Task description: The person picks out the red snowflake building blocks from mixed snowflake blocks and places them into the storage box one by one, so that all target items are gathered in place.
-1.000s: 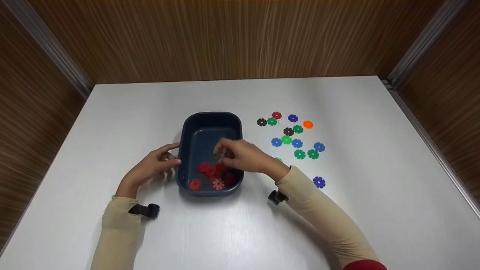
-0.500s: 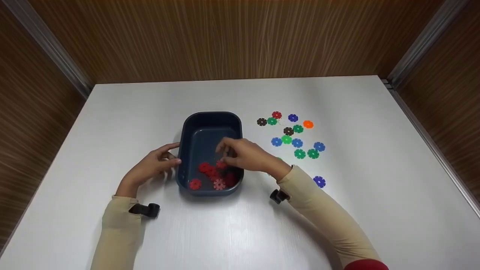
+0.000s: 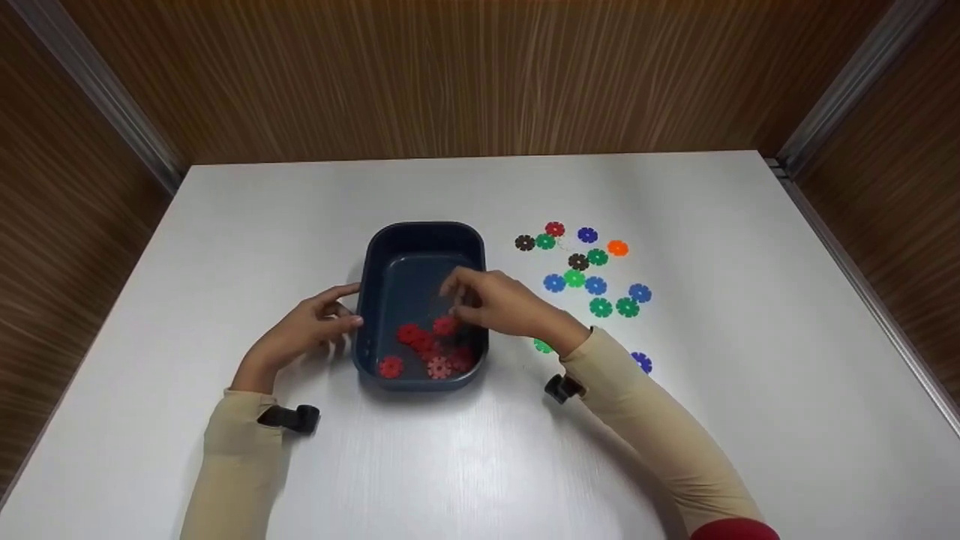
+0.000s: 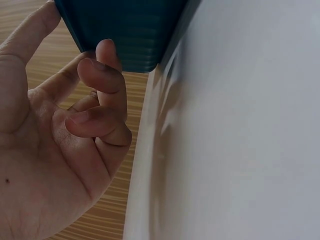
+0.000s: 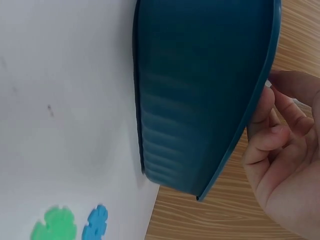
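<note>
A dark blue plastic bin (image 3: 397,281) stands on the white table with several red notched discs (image 3: 409,334) near its front end. My left hand (image 3: 300,330) touches the bin's left side with thumb and index fingertip; the other fingers (image 4: 102,77) hang loosely bent beside the wall. Over the bin's right half, my right hand (image 3: 502,301) has bent fingers, with the thumb close above a red disc. In the right wrist view, a pale translucent piece (image 5: 303,106) shows between thumb and fingers, mostly hidden by them.
Right of the bin lie several loose notched discs, among them an orange disc (image 3: 617,248), a black disc (image 3: 525,242) and a light-green disc (image 3: 574,278). A pale see-through disc (image 3: 565,243) lies among them. A wood-grain panel (image 3: 480,82) rises behind the table.
My right hand has shifted slightly right and away from me over the bin, uncovering more of a red disc. A green disc near my right wrist shows more. My left hand stays put.
</note>
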The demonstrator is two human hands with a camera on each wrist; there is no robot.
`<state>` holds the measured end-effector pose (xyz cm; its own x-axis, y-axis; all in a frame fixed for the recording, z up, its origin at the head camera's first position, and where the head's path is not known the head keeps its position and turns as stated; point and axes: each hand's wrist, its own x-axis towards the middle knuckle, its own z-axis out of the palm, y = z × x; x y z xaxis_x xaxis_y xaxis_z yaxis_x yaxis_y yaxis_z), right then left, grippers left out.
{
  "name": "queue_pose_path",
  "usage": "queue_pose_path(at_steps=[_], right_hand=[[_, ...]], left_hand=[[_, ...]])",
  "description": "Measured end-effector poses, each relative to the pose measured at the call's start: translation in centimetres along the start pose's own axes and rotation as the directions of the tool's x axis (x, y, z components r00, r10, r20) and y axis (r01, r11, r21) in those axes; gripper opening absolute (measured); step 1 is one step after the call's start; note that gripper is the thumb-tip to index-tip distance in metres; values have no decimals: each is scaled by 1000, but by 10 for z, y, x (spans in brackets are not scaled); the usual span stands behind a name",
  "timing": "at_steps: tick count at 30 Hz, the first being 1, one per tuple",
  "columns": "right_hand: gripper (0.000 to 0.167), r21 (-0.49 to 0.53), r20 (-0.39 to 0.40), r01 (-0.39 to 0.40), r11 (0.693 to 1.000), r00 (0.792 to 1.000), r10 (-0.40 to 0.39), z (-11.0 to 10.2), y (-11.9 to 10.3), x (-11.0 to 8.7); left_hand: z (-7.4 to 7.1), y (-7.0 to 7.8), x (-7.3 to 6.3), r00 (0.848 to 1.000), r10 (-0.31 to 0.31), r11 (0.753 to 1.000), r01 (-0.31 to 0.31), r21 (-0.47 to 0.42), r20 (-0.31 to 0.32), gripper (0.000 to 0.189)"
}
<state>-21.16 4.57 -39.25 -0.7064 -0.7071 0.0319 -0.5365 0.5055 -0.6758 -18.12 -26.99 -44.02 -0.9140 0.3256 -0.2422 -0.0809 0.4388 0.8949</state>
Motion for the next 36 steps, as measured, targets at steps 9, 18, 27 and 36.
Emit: queue_pose_path(at_steps=[9,18,27,36], right_hand=[[22,12,-81,-68,998,994,69,-21,15,3],[24,101,-152,-167,981,972,182,-51,44,3],[25,199,-212,-320,926,909,359,-78,79,1],[30,124,-282,-406,906,861,424,-97,102,5]], left_hand=[[0,0,0,1000,12,1000,-12,1,2,64],[4,-2,-1,1000,13,1000,-13,-5,-3,64],[6,-3,-2,1000,21,1000,-21,-13,-9,64],[6,-2,-5,1000,19,1000,-19,-5,-24,64]])
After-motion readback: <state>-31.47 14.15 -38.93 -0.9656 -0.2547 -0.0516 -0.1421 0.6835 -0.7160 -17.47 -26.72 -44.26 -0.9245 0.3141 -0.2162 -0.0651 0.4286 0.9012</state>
